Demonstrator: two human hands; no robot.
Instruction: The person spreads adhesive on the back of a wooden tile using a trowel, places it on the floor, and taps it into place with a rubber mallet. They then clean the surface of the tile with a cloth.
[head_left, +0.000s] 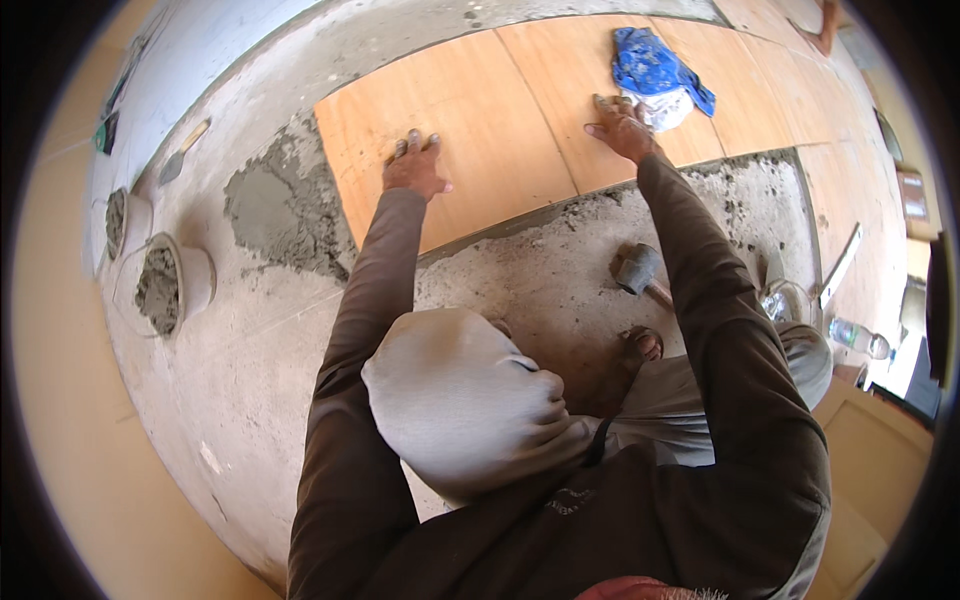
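Note:
My left hand (416,166) lies open on a light wood-look tile (490,130), fingers spread near its left end. My right hand (624,128) rests on the adjoining tile (560,75), across the joint, with its fingers apart. Just beyond that hand's fingers is a crumpled blue and white cloth (652,72), stained with grey; whether the fingertips touch its white part I cannot tell. Grey wet mortar (275,205) is spread on the floor against the left tile edge. On the concrete near my right forearm lies a rubber mallet (637,268) with a black head.
Two buckets of mortar, one nearer (192,285) and one farther (137,212), stand at left. A trowel (175,163) lies beyond them. At right are a straight bar (841,266) and a plastic bottle (857,338). Another person's limb (826,30) shows at the far right.

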